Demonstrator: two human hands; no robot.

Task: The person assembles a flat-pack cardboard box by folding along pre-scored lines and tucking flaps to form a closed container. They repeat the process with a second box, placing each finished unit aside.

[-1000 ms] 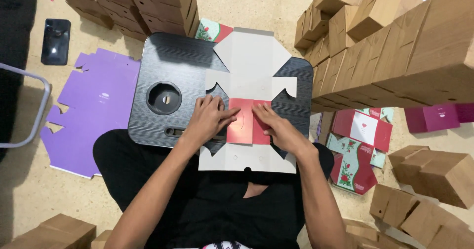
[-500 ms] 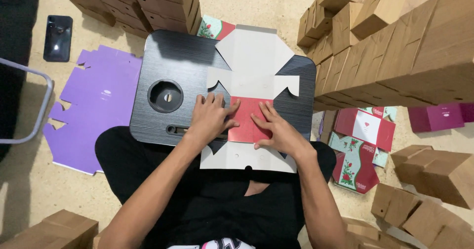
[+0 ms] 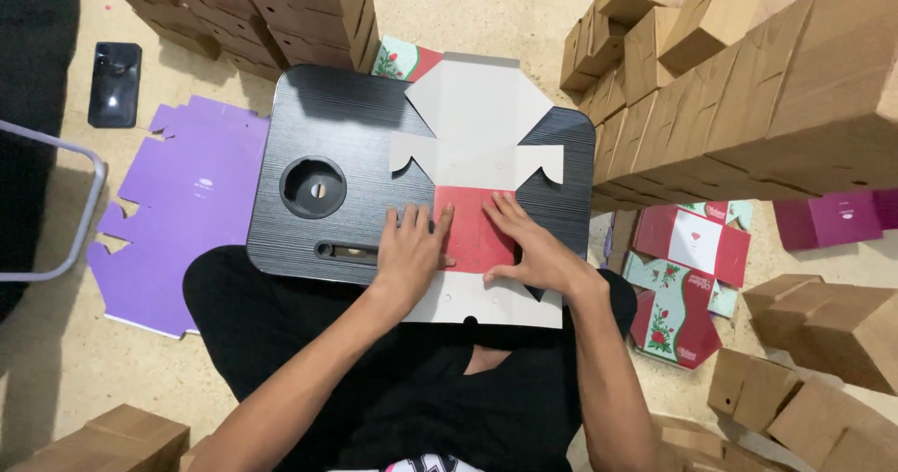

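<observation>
A flat die-cut cardboard box blank (image 3: pixel 482 126), white on its inner side, lies on a black lap table (image 3: pixel 318 126) over my legs. Two side flaps are folded inward and show their red printed face (image 3: pixel 468 224). My left hand (image 3: pixel 412 252) lies flat on the left flap, fingers spread, pressing it down. My right hand (image 3: pixel 528 247) presses the right flap the same way, fingers pointing away from me. The near end of the blank (image 3: pixel 496 308) sticks out past the table edge toward my body.
Stacks of folded brown boxes stand at the right (image 3: pixel 748 88) and top left (image 3: pixel 271 14). Purple flat blanks (image 3: pixel 187 201) lie on the floor at left, red floral blanks (image 3: pixel 683 266) at right. A dark phone (image 3: pixel 114 84) and a metal frame (image 3: pixel 56 205) sit far left.
Both hands have slid along the folded red flaps, flattening them. The flaps lie lower and more of the red face shows between my hands.
</observation>
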